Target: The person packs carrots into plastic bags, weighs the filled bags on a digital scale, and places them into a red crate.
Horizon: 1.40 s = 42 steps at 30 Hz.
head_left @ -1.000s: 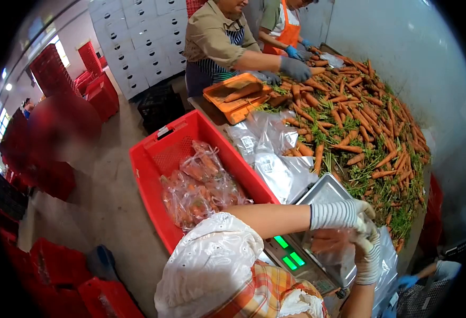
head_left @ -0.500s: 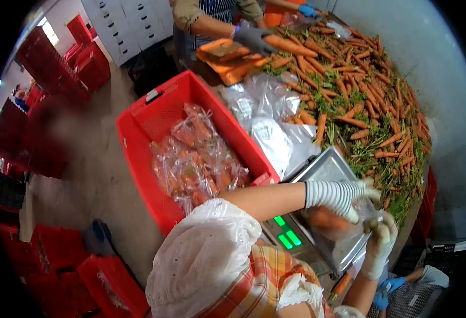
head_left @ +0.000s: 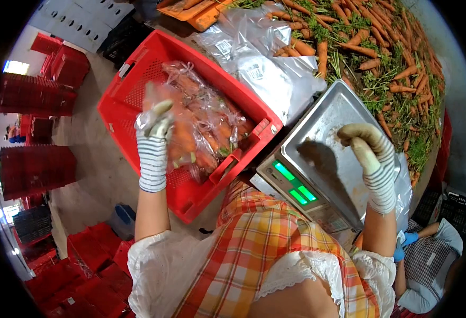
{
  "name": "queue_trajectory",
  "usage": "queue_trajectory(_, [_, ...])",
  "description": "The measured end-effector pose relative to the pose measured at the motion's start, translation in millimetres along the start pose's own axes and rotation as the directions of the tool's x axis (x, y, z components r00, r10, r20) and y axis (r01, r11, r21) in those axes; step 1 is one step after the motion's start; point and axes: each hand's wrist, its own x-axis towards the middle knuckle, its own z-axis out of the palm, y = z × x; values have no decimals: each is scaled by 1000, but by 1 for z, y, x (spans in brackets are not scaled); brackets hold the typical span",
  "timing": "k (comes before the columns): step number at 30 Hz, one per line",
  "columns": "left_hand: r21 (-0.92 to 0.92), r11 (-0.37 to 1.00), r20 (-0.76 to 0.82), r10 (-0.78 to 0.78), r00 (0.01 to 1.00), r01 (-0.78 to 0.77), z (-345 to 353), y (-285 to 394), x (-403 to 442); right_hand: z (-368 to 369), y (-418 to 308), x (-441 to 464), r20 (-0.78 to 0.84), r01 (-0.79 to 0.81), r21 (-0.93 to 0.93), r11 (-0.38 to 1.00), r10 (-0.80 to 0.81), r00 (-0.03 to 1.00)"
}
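My left hand (head_left: 155,139), in a striped glove, is closed on the top of a clear bag of carrots (head_left: 179,139), blurred by motion, inside the red crate (head_left: 142,184). Other bagged carrots (head_left: 212,114) lie beside it in the crate. Over the metal tray of the scale (head_left: 325,124), my right hand (head_left: 370,161) has its thumb and fingers apart and holds nothing. Green digits glow on the scale's display (head_left: 295,183). Flat clear bags (head_left: 262,71) lie between crate and scale.
Loose carrots with green tops (head_left: 370,50) cover the table at the upper right. An orange tray (head_left: 196,13) is at the top. Red crates (head_left: 37,161) stand along the left. A person in blue gloves (head_left: 429,259) is at the lower right.
My left hand has moved left from the scale to the red crate with a bag of carrots. My right hand has let go of the bag. The view has tilted down.
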Motion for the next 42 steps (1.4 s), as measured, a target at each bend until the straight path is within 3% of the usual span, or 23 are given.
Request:
queue_trajectory(1, [44,999,-109,29,994,-24,-16,-30,0,2,5,1,-1,-7,4,1000,7,1000])
queue_trajectory(3, [38,973,-359,-198,912,226,-37,-82,-2,5,13,4,9,-77,-57,995,78,997])
queue_trajectory(8, [478,752,-253,-376,891,453,-94,-278,-38,4,30,8,6,-140,-137,981,142,990])
queue_trajectory(11, [812,555,62,-388,919,180,-64,-283,-40,5,39,8,26,-108,-214,971,116,993])
queue_trajectory(12, [897,381,-17,-477,879,224,-39,-272,-24,4,45,9,50,-37,-254,966,51,997])
queue_trajectory(13, [895,385,-12,-480,877,223,-21,-273,-13,5,46,9,48,-40,-261,965,54,997])
queue_trajectory(16, [882,136,-397,-303,866,451,23,-257,0,12,41,11,64,-111,-233,966,129,990])
queue_trajectory(19, [897,140,-280,-554,784,419,11,-278,17,15,37,10,105,-28,-298,954,62,993])
queue_trajectory(20, [869,216,-292,-502,814,445,-1,-316,23,13,35,9,109,-7,-324,946,45,993])
queue_trajectory(22, [578,544,-169,-650,741,609,-28,-337,32,7,40,8,63,-94,-209,973,109,992])
queue_trajectory(24, [357,617,-212,-678,704,702,-35,-340,34,8,43,8,33,-154,-115,981,159,987])
queue_trajectory(25, [47,610,-92,-786,612,791,-25,-327,38,10,41,12,19,-157,-95,983,160,987])
queue_trajectory(27, [-259,505,70,-840,537,823,1,-290,40,16,39,14,4,-154,-79,985,155,988])
queue_trajectory(29, [-29,477,-64,-878,475,878,45,-205,38,25,37,15,80,-177,6,984,176,981])
queue_trajectory(31, [-22,414,-54,-909,412,910,55,-218,43,32,30,16,138,-200,-29,979,202,970])
queue_trajectory(32, [456,411,-172,-829,532,789,48,-261,51,34,28,16,134,-212,-38,977,215,967])
queue_trajectory(33, [825,244,-206,-710,673,509,43,-285,59,37,26,16,132,-222,-45,974,226,965])
queue_trajectory(34, [879,126,-181,-805,565,460,47,-265,65,37,28,15,136,-222,-47,974,227,964])
queue_trajectory(36, [859,209,-184,-726,663,467,20,-335,57,32,34,12,112,-154,-81,985,163,980])
queue_trajectory(39, [843,275,-172,-676,716,462,19,-287,54,23,39,8,71,-177,-75,981,182,981])
queue_trajectory(40, [467,510,-246,-709,661,722,18,-278,53,22,44,8,42,-174,-71,982,178,983])
queue_trajectory(41, [-28,617,-276,-761,587,787,16,-275,53,23,43,9,40,-174,-63,983,177,983])
queue_trajectory(42, [84,616,-213,-757,618,783,-8,-349,58,24,40,9,37,-219,-41,975,221,975])
